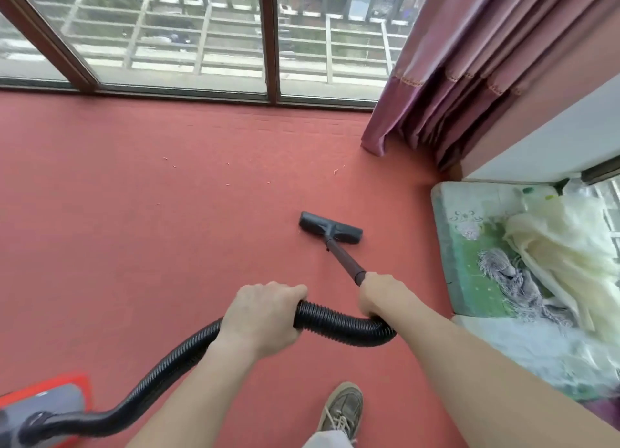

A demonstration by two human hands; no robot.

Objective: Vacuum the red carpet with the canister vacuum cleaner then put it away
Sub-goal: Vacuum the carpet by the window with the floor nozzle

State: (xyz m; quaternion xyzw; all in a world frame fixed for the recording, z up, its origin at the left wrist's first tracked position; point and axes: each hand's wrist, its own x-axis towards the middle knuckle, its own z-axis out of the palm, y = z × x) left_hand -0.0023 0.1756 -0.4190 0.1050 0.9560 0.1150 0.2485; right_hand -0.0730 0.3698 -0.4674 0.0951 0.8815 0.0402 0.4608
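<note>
- The left hand [265, 316] is curled round the black ribbed plastic hose [342, 323], fingers wrapped over its top
- The right hand [382, 296] clasps the near end of the dark straight wand tube [342, 258], where hose meets wand; it is the hand nearer the working end
- From that hand the wand runs forward and slightly left, down to the flat black floor head [330, 227], which lies on the red carpet [134, 212] with its long side across the wand
- Pale specks of litter [337, 170] lie beyond the head, towards the brown-framed glass window [272, 38]; a push along the wand's line should reach them
- The grey and red canister vacuum cleaner [43, 404] sits low left, behind the left arm, at the hose's other end
</note>
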